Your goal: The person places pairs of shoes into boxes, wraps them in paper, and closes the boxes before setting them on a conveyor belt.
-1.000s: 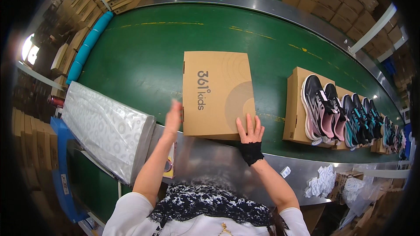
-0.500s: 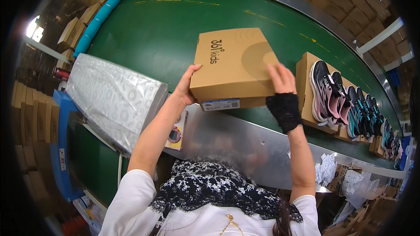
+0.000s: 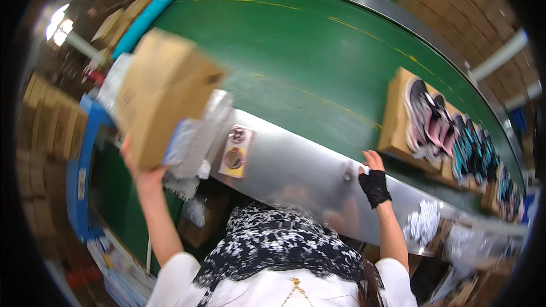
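My left hand grips the lower end of a brown cardboard shoe box, which is tilted on end and blurred. Behind and beneath the box lies a stack of pale patterned wrapping paper, partly hidden by it. My right hand, in a black lace wrist cover, is empty with fingers extended. It hovers by the metal table edge, left of a row of open boxes topped with pairs of sneakers.
A green conveyor belt runs behind the metal edge. A card with round pink items lies on the metal. Crumpled paper sits at the right, a blue frame stands left, and a turquoise roll borders the far left.
The shoe box has swung left with my left hand, from over the belt to above the wrapping paper, and tipped up. My right hand has let go and drawn back nearer me.
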The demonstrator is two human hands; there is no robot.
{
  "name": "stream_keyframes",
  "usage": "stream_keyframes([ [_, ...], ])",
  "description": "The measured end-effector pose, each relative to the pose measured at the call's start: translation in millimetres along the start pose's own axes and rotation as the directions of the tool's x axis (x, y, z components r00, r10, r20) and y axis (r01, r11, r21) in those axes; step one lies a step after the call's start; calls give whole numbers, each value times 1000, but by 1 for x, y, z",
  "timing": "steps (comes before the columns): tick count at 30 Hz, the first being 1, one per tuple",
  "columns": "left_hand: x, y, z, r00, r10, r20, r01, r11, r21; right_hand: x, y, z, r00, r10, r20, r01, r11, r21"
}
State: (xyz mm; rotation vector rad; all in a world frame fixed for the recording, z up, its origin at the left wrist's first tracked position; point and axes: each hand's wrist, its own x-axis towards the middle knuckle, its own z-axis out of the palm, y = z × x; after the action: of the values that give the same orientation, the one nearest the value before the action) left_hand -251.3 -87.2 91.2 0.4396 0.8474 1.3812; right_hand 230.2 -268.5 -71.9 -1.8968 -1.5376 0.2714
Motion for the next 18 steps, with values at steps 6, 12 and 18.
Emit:
stream_keyframes([
  [6,-55,26,-143,775,176,-607,-287,954,-91,-59,19,-13,902,423,-88,-431,871,-236],
  [12,-24,-7,-145,733,-45,-679,-137,968,-212,-98,36,-21,813,569,-122,-576,757,-307],
  [18,27,-122,-60,963,-263,-62,269,923,276,-99,51,3,873,372,-315,-438,883,-171],
])
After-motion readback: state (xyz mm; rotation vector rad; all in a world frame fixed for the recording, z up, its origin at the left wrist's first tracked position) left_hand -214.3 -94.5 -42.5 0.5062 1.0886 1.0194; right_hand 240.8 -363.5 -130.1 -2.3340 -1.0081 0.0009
